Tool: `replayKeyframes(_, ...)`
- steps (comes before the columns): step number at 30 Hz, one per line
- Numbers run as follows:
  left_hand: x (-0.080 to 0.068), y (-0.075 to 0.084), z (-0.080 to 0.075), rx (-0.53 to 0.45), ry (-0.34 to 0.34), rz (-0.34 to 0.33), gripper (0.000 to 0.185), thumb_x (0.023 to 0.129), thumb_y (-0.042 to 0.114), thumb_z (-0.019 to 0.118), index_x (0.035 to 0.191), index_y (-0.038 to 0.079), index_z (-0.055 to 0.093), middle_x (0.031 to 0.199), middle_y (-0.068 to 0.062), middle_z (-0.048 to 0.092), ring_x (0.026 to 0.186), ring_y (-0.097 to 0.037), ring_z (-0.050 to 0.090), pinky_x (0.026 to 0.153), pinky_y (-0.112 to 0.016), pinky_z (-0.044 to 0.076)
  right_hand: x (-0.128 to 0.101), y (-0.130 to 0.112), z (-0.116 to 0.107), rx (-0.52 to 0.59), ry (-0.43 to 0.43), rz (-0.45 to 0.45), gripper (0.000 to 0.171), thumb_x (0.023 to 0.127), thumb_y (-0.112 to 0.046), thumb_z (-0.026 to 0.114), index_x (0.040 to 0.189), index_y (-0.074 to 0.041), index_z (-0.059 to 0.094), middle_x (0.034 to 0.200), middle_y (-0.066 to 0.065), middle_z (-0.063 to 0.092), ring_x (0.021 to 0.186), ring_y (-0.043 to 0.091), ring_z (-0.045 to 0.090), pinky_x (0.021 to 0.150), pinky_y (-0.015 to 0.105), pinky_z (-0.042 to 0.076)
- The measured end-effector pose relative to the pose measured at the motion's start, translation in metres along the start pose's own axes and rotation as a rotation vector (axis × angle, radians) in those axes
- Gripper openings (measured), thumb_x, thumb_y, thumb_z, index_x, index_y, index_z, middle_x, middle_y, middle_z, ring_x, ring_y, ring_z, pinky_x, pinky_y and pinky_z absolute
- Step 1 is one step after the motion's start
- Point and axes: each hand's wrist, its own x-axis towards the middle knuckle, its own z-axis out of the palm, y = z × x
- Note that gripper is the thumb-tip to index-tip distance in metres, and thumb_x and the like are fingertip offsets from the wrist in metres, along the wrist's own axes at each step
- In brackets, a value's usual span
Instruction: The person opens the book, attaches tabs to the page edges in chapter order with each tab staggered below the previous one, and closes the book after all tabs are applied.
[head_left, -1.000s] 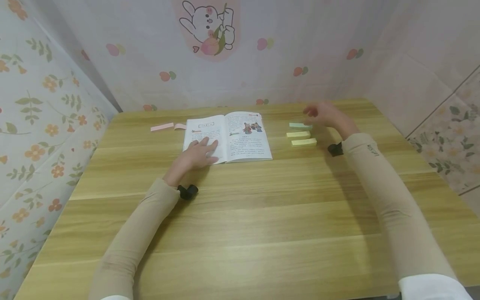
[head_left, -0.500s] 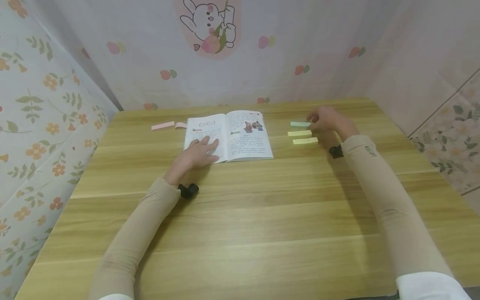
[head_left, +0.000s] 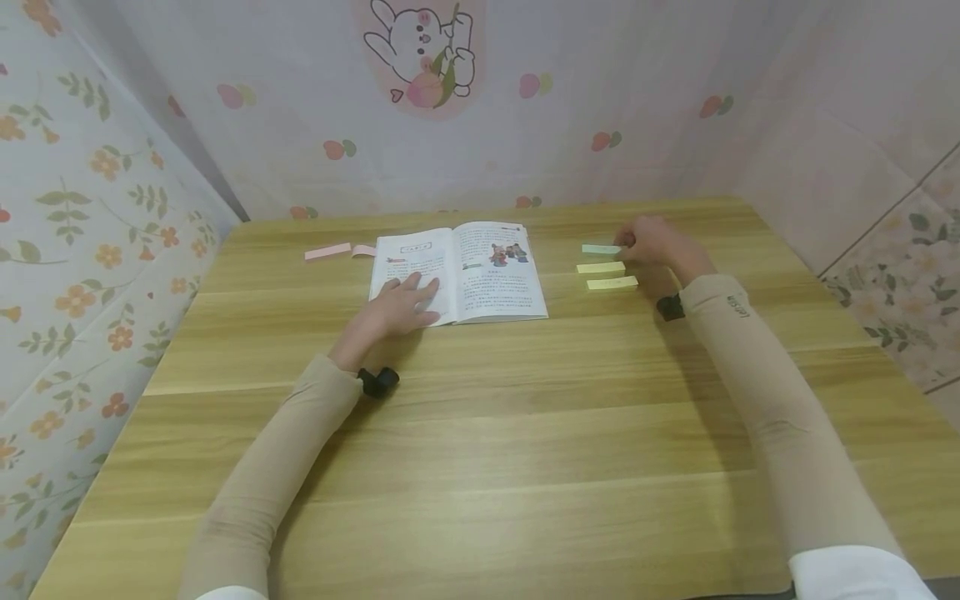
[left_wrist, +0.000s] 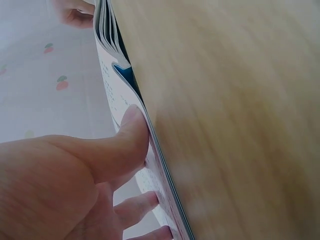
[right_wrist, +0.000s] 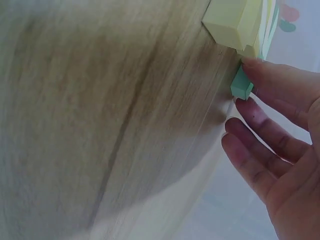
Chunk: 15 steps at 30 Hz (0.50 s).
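1. Here the right hand [head_left: 656, 242] reaches to the far right part of the table [head_left: 525, 417], its fingertips [right_wrist: 252, 67] touching the right end of the green pad [head_left: 601, 249]. The other fingers lie loosely extended; whether the thumb pinches the pad from the far side I cannot tell.
2. The green pad is the farthest of three in a short column, with two yellow pads [head_left: 600, 268] just beside it, nearer the person, none touching one another in the head view.
3. Judging by its look, the pad is a thin stack of sticky notes: very light, easily slid on the smooth wood, stiff along its length but soft if bent. One sheet peels off readily, so a lift by the top leaf alone would likely take only that leaf.
4. A good hold would be a pinch across the short end or the two long edges, taking the whole thickness.
5. The left hand [head_left: 401, 304] lies flat, fingers extended, pressing the left page of the open book [head_left: 457, 271]; the wrist view shows the thumb [left_wrist: 131, 131] on the page edge.
6. Two pink pads [head_left: 327, 252] lie left of the book, apart from it.
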Motion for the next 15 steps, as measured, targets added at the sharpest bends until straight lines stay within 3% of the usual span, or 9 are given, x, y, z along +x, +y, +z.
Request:
replayKeyframes(10,0.0003,-0.0008,0.0001,-0.073,0.032,-0.015,0.066,0.105,0.032,0.053,0.16,0.007,0.025,0.163,-0.028,0.012,0.147,-0.053,0.012,0.119,-0.06,0.014,-0.0004,0.0026,0.0035,0.013,0.053,-0.041,0.025,0.094,-0.007,0.065,0.112,0.011,0.066,0.109,0.027,0.066,0.101,0.04,0.061,0.09,0.056,0.049)
replayKeyframes(15,0.0022,-0.0017,-0.002,-0.1,0.07,-0.006,0.065,0.102,0.029,0.059,0.157,0.005,0.034,0.162,-0.029,0.02,0.147,-0.049,0.02,0.119,-0.056,0.02,-0.0016,0.0034,0.0021,0.042,0.074,-0.031,0.027,0.096,-0.008,0.064,0.114,0.013,0.065,0.108,0.028,0.066,0.098,0.04,0.061,0.089,0.055,0.049)
